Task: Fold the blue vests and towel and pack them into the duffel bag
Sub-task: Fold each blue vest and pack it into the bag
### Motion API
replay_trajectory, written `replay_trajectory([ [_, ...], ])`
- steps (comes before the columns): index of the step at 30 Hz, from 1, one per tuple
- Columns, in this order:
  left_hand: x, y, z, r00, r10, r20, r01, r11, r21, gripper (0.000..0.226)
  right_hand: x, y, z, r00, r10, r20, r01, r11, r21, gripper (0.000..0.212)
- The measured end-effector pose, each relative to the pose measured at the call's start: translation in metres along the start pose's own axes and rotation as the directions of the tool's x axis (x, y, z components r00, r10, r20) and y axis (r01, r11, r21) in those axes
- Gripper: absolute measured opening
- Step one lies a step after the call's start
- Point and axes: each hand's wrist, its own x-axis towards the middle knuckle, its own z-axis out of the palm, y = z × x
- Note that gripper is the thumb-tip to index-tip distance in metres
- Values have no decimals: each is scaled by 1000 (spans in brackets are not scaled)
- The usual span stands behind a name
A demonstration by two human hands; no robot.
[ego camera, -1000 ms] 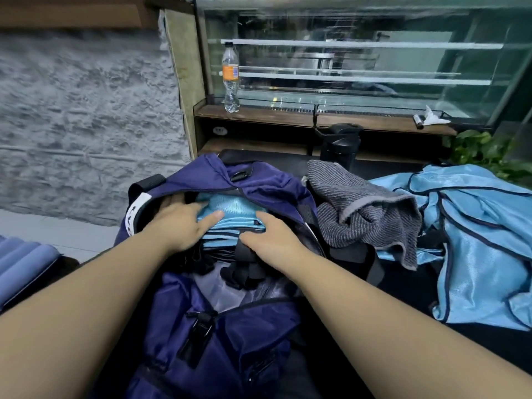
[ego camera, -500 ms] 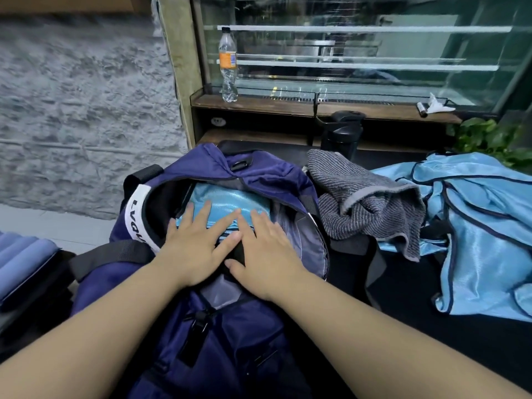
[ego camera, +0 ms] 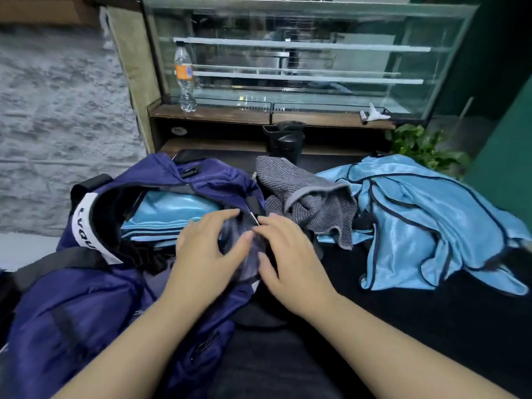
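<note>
The navy duffel bag [ego camera: 86, 298] lies open on the left of the black table [ego camera: 403, 326]. Folded light-blue vests [ego camera: 172, 208] are stacked inside it. My left hand [ego camera: 207, 254] hovers over the bag's right rim with spread, relaxed fingers. Beside it, my right hand [ego camera: 288, 254] lies with its fingers on the rim near the zipper edge, holding nothing that I can see. A crumpled grey striped towel [ego camera: 305, 197] sits just right of the bag. Unfolded light-blue vests [ego camera: 426, 220] lie in a heap further right.
Behind the table a wooden ledge carries a plastic bottle [ego camera: 184, 79] and a glass display case [ego camera: 302, 53]. A black device [ego camera: 288, 139] stands behind the towel. A green plant [ego camera: 423, 145] is at the back right, a stone wall at the left.
Both hands have come off the folded vests inside the bag and shifted right, to the bag's right rim. The view has turned slightly right.
</note>
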Motion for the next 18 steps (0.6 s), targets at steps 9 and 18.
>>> replay_trajectory([
  [9, -62, 38, 89, 996, 81, 39, -73, 983, -171, 46, -92, 124, -71, 899, 336, -282, -409, 873, -264, 37],
  [18, -72, 33, 106, 989, 116, 92, -117, 993, 7, 47, -93, 184, -118, 471, 733, -492, -818, 571, 67, 80],
])
